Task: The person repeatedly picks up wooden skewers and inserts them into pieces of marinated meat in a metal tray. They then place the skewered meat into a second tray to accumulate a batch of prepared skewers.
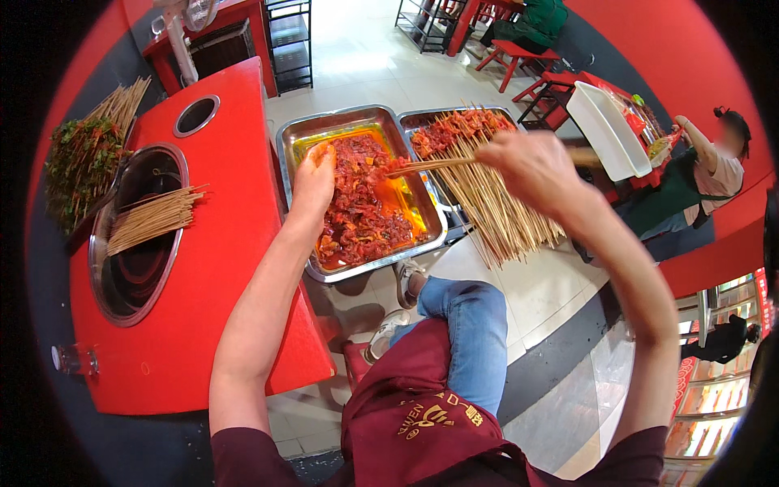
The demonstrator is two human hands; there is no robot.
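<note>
A steel tray of raw, red marinated meat pieces in orange oil lies in front of me. Over its upper left part is my left hand, its fingers close together at the meat; whether they pinch a piece is hidden. My right hand, slightly blurred, grips several thin wooden skewers whose tips carry meat and point left over the tray's right side. Beneath that hand, a second steel tray holds many meat skewers, their bare sticks jutting over the near edge.
On the left, a red table has a round metal-rimmed well with a bundle of bare skewers across it. Skewers with green herbs stand beyond. A person works at the right near a white plastic bin.
</note>
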